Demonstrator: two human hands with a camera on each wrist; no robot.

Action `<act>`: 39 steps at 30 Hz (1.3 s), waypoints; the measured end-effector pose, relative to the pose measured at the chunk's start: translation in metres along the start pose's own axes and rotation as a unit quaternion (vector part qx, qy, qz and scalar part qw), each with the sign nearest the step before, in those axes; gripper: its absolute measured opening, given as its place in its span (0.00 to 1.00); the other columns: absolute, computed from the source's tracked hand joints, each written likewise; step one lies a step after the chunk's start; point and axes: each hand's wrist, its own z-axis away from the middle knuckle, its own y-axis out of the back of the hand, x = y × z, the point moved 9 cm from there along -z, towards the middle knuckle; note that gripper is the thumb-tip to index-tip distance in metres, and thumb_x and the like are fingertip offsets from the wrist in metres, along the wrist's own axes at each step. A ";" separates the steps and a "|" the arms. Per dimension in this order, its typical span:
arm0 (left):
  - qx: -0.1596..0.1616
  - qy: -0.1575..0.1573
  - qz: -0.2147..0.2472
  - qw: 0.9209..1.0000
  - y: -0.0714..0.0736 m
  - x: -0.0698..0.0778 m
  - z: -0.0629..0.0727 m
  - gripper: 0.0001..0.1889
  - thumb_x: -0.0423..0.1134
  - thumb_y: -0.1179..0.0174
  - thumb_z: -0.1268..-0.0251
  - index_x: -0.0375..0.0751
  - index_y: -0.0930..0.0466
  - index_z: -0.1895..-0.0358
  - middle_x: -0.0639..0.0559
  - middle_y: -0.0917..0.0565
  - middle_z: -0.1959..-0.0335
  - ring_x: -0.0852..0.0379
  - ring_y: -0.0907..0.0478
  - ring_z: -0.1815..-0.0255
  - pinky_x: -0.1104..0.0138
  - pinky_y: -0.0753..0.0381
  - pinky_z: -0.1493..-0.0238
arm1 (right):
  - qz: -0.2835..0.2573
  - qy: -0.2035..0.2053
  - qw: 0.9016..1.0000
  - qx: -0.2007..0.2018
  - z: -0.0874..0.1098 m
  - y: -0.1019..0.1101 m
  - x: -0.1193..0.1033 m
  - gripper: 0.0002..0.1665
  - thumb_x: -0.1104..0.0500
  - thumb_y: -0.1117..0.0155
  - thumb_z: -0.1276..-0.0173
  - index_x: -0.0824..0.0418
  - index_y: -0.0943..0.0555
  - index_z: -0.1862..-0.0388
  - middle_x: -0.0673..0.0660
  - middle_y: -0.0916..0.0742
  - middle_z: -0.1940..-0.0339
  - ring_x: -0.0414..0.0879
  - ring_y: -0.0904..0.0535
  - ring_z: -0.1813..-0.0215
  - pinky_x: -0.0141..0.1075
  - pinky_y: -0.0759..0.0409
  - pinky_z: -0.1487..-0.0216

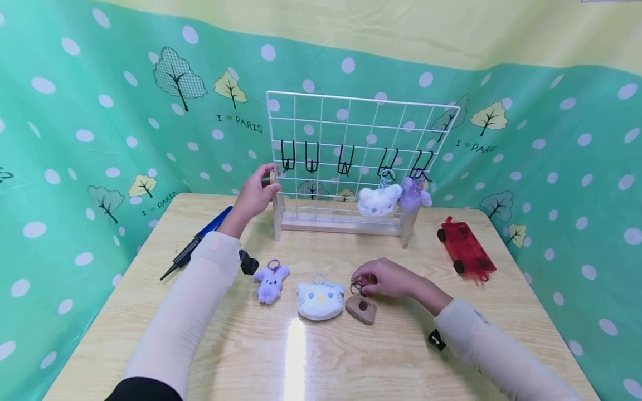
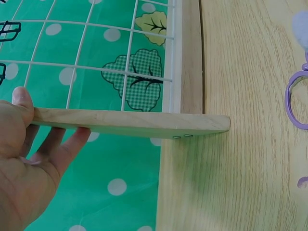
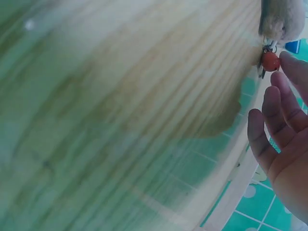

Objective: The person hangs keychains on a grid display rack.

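Note:
My left hand (image 1: 254,192) grips the wooden side post (image 2: 130,120) of a white wire grid rack (image 1: 351,161), thumb on one face and fingers on the other. A brown plush keychain (image 1: 361,309) with a dark ring lies on the table under my right hand (image 1: 385,277). In the right wrist view, the thumb and index fingertips are right at its small red ball (image 3: 270,61), the other fingers loosely bent. Left of it lie a white cat-face plush (image 1: 320,301) and a lilac plush keychain (image 1: 270,284).
Black hooks (image 1: 345,160) line the grid. A white plush (image 1: 379,200) and a purple plush (image 1: 414,194) hang at its right. A red translucent toy car body (image 1: 466,249) lies at right, a blue-and-black tool (image 1: 198,239) at left. A black clip (image 1: 436,340) sits beside the right sleeve.

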 end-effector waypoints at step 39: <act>-0.001 0.011 -0.003 1.000 0.000 0.002 -0.002 0.28 0.38 0.44 0.22 0.60 0.38 0.24 0.49 0.33 0.22 0.42 0.29 0.26 0.52 0.15 0.38 | -0.006 0.032 0.999 -0.021 0.009 0.002 0.013 0.14 0.65 0.28 0.36 0.52 0.13 0.53 0.45 0.17 0.68 0.36 0.25 0.64 0.29 0.23 0.61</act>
